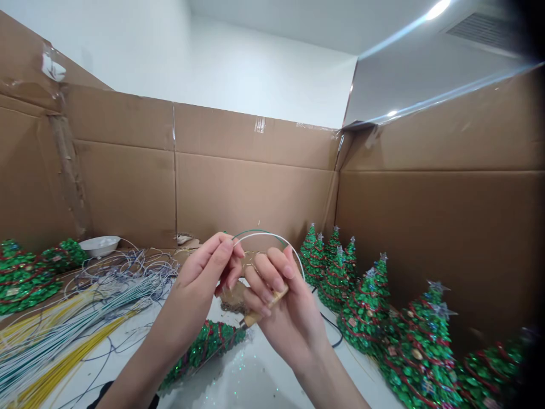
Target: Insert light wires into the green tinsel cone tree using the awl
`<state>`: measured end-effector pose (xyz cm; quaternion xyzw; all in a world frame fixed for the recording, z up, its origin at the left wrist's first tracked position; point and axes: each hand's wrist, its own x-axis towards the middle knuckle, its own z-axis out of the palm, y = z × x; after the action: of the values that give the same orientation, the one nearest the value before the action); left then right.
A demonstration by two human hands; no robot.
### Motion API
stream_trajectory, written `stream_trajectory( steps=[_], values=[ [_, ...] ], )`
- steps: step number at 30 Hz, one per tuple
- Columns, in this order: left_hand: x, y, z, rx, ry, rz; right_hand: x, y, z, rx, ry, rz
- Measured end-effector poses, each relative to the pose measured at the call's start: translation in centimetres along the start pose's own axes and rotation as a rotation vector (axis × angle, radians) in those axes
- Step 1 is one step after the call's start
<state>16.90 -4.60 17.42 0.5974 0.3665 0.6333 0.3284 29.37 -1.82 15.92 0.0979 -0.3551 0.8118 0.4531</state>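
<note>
Above the table, my left hand [213, 264] pinches the ends of a white wire [272, 234] and a green wire [251, 230] between thumb and fingers. The wires arch over to my right hand [281, 289], where the white one bends down behind the thumb. My right fingers are also curled round a wooden-handled tool [254, 318] with a metal collar; its tip is not clearly visible. Below my hands a green tinsel Christmas tree [200, 349] with red garland lies on its side, partly hidden by my left forearm.
Bundles of yellow wires [80, 355] and green wires [106, 307] lie at left, beside tangled wire and a white bowl [100, 245]. Several decorated trees [366, 307] line the right side, near a black cord [330, 324]. Cardboard walls [255, 193] enclose the white tabletop [247, 380], scattered with glitter.
</note>
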Motion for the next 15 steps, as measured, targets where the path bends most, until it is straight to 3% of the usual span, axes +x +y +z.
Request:
stream_trajectory(
  steps=[4,15],
  values=[
    [0.1,0.0,-0.2,0.029,0.000,0.013,-0.2,-0.2,0.5,-0.036,0.049,-0.016],
    [0.3,0.1,-1.1,0.118,0.034,0.068,-0.3,-0.4,0.5,-0.022,0.001,-0.038]
  ],
)
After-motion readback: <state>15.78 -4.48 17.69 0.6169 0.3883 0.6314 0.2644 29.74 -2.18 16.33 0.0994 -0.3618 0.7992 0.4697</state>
